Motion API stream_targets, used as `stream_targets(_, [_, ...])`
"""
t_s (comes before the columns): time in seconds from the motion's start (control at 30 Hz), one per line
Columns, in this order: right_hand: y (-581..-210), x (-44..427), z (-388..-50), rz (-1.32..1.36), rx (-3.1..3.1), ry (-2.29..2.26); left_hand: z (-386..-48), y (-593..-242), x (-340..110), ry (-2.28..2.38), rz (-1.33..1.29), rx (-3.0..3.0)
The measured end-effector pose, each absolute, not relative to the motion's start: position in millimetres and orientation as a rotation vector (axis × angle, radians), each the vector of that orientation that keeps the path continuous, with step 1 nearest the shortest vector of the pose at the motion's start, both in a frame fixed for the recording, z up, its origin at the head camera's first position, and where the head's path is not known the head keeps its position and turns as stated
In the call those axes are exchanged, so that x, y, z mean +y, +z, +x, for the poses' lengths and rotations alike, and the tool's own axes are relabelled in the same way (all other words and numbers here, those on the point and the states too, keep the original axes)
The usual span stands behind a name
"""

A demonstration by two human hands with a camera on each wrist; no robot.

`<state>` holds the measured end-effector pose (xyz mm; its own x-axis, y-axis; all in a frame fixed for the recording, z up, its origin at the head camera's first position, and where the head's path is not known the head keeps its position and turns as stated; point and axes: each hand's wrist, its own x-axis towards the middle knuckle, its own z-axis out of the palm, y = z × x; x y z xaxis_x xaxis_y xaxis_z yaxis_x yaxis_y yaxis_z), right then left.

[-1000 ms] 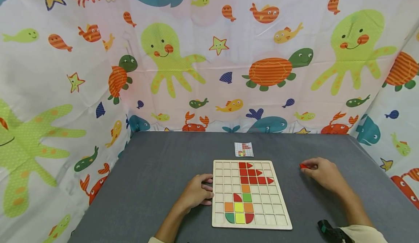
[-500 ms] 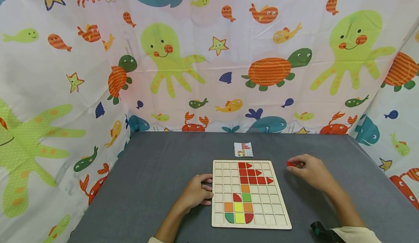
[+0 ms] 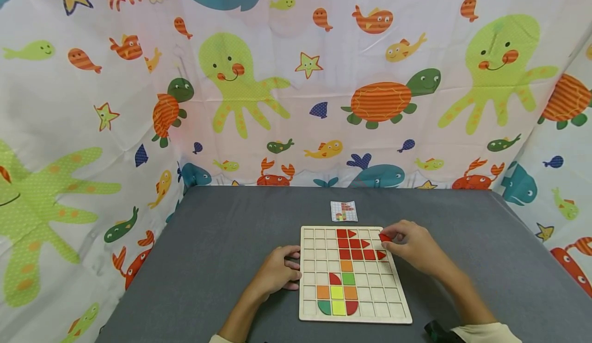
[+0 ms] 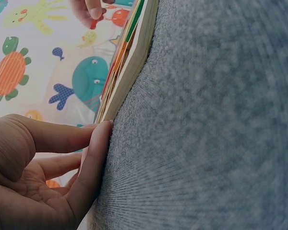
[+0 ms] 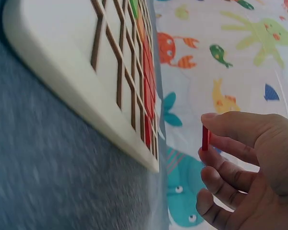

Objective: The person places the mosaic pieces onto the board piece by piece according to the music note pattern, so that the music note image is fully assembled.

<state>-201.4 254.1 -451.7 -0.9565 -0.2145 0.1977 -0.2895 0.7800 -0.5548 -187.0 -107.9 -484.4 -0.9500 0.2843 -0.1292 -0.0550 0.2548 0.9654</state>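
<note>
My right hand (image 3: 413,245) pinches a small red tile (image 3: 385,237) between thumb and fingers above the board's upper right corner. In the right wrist view the red tile (image 5: 205,137) is seen edge-on, so its shape is unclear. It hangs apart from the wooden grid board (image 3: 384,296). At the board's left edge, my left hand (image 3: 275,271) grips the rim with thumb and fingertip, as the left wrist view shows at the board's edge (image 4: 129,76). Red squares and triangles form three rows near the board's top. Orange, yellow, green and red pieces fill lower cells.
A small printed card (image 3: 344,211) with a coloured grid pattern lies just behind the board. The grey tabletop (image 3: 240,220) extends around both. A curtain (image 3: 259,101) with sea animals hangs along the table's back and sides.
My right hand has moved left with the red tile, from beside the board to over its upper right corner. My left hand and the board have stayed in place.
</note>
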Motion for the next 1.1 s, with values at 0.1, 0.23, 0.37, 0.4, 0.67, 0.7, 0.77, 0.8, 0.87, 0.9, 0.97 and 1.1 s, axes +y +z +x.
stream_targets(0.1, [-452.6,245.0,-201.1,0.436,-2.855,0.909,-186.7,-483.8,-108.2,1.747,0.213,2.255])
stream_targets(0.23, [-453.1,233.7,-199.8,0.495,-2.856,0.932,-186.4,-483.7,-107.9,1.752,0.208,2.248])
stream_targets(0.37, [-454.1,222.4,-198.5,0.548,-2.861,0.958,-186.7,-484.1,-107.9,1.762,0.205,2.238])
stream_targets(0.4, [-454.6,219.5,-198.2,0.561,-2.866,0.965,-186.7,-484.3,-107.9,1.762,0.205,2.238])
stream_targets(0.67, [-459.6,199.1,-192.5,0.671,-2.885,0.996,-187.0,-484.6,-107.6,1.754,0.205,2.249])
stream_targets(0.7, [-459.9,196.7,-191.5,0.686,-2.884,0.994,-186.9,-484.6,-107.5,1.753,0.205,2.249])
stream_targets(0.77, [-460.2,191.7,-189.3,0.697,-2.892,0.991,-187.0,-484.4,-107.5,1.753,0.207,2.247])
stream_targets(0.8, [-460.2,188.9,-188.2,0.693,-2.903,0.991,-187.0,-484.2,-107.6,1.753,0.208,2.246])
stream_targets(0.87, [-459.5,183.4,-186.1,0.694,-2.92,0.995,-186.9,-483.9,-107.7,1.753,0.209,2.246])
stream_targets(0.9, [-459.4,180.6,-185.3,0.691,-2.929,0.995,-186.9,-483.8,-107.8,1.755,0.209,2.244])
stream_targets(0.97, [-458.7,174.8,-184.2,0.689,-2.947,0.997,-186.8,-483.8,-108.2,1.756,0.208,2.245])
stream_targets(1.1, [-458.1,165.0,-183.5,0.717,-2.977,0.984,-186.8,-484.1,-108.5,1.753,0.207,2.249])
